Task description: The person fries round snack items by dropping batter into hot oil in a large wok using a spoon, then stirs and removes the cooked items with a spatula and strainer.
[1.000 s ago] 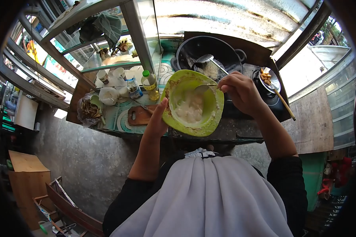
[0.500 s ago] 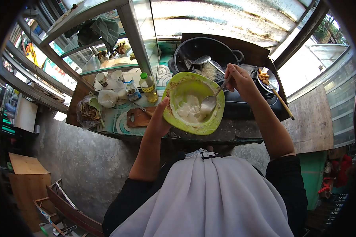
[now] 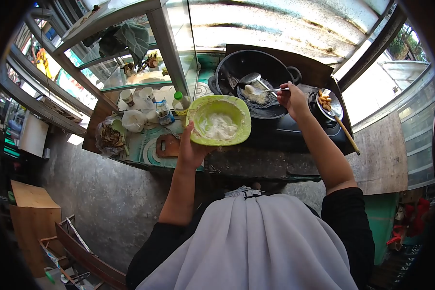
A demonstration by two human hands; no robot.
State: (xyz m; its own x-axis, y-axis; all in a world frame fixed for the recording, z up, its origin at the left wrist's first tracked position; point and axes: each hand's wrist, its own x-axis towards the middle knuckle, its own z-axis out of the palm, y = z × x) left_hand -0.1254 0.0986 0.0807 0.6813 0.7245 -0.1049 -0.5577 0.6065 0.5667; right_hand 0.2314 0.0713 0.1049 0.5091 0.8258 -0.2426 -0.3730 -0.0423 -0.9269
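Observation:
My left hand [image 3: 191, 151] grips the side of a lime-green bowl [image 3: 219, 141], tilted toward me, its inside smeared with white batter [image 3: 219, 126]. In my right hand [image 3: 294, 100] is the handle of a metal spoon [image 3: 274, 90], reaching over a large black wok [image 3: 273, 66]. A pale lump of batter [image 3: 250, 90] is at the spoon's bowl end, right over bubbling oil [image 3: 261, 99]. Also in the wok rests a metal ladle [image 3: 249, 78], its handle running toward my right hand and crossing close to the spoon.
Right of the wok, fried pieces [image 3: 324, 100] sit on a strainer [image 3: 334, 107] with a wooden handle. Left are a green-capped oil bottle [image 3: 180, 102], a wooden board [image 3: 168, 146], paper cups [image 3: 126, 97] and plastic bags [image 3: 133, 121]. A glass cabinet [image 3: 171, 53] stands behind them.
My right hand has carried the spoon with batter out of the bowl and over the wok. The bowl in my left hand has shifted left and slightly lower, uncovering more of the wok.

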